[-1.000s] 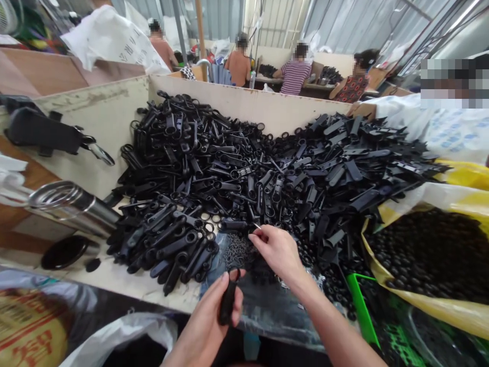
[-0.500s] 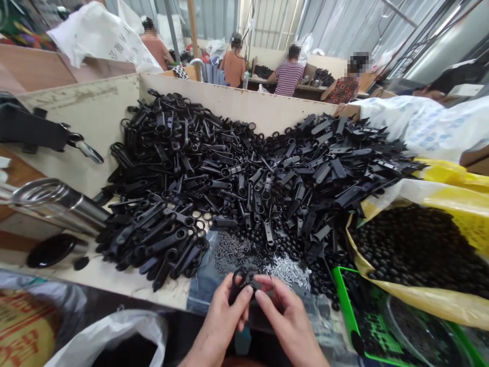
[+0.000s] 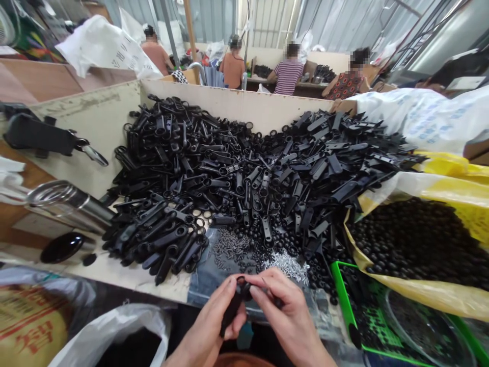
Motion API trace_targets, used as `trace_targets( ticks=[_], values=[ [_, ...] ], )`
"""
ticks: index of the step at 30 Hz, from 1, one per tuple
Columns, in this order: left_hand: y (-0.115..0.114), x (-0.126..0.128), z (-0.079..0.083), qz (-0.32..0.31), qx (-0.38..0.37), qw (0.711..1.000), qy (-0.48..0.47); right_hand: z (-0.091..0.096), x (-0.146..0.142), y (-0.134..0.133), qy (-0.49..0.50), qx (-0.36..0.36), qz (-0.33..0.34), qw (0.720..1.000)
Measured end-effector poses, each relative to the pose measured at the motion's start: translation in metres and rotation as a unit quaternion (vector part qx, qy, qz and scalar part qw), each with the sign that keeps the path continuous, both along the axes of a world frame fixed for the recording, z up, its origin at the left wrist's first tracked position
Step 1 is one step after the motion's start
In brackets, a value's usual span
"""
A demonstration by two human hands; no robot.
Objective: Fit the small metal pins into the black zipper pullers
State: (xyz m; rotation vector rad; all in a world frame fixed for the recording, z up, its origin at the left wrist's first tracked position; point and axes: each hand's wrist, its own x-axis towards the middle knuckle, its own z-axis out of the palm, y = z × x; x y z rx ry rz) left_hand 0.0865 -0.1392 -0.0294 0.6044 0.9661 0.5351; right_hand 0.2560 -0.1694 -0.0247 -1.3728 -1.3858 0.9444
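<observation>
My left hand [image 3: 214, 318] is closed around a long black plastic part with a ring at its end [image 3: 231, 310], which tilts upward over the table's front edge. At the ring end, my right hand [image 3: 284, 308] pinches with thumb and forefinger, its fingertips against the part. Something small and dark shows in the curled fingers of my right hand, too hidden to name. Just beyond my hands lie a heap of silver screws [image 3: 288, 266], a heap of darker small screws [image 3: 231, 247] and scattered black beads [image 3: 288, 247].
A big pile of black plastic parts [image 3: 214, 158] fills the walled table. Similar parts lie stacked at left [image 3: 160, 239]. At right are a yellow bag of black balls [image 3: 416, 239] and a green tray [image 3: 349, 311]. A steel cylinder [image 3: 82, 206] stands left; several people sit beyond.
The black part has turned more upright in my left hand, its ring now partly covered by my fingers. My right hand has shifted slightly, over the ring end. The view has swung slightly left.
</observation>
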Motion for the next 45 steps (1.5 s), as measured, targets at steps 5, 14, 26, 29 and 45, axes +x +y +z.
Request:
trace_targets(
  ticks=[5,14,26,29,45],
  values=[
    [-0.005,-0.002,0.001,0.008,0.033,0.999,0.004,-0.003,-0.007,0.003,-0.03,0.019,0.013,0.999],
    [-0.001,-0.01,0.003,-0.003,0.003,1.0,-0.009,-0.004,-0.004,0.006,-0.083,0.017,0.078,0.993],
    [-0.005,-0.018,0.001,-0.166,0.202,0.947,0.189,-0.005,-0.002,0.006,-0.1,0.026,0.116,0.988],
    [-0.004,-0.02,0.007,-0.207,0.232,0.92,0.238,-0.007,-0.001,0.001,-0.105,0.039,0.073,0.991],
    [-0.018,-0.015,0.011,-0.202,0.255,0.925,0.196,-0.016,0.001,-0.019,-0.096,0.068,0.047,0.992]
  ],
)
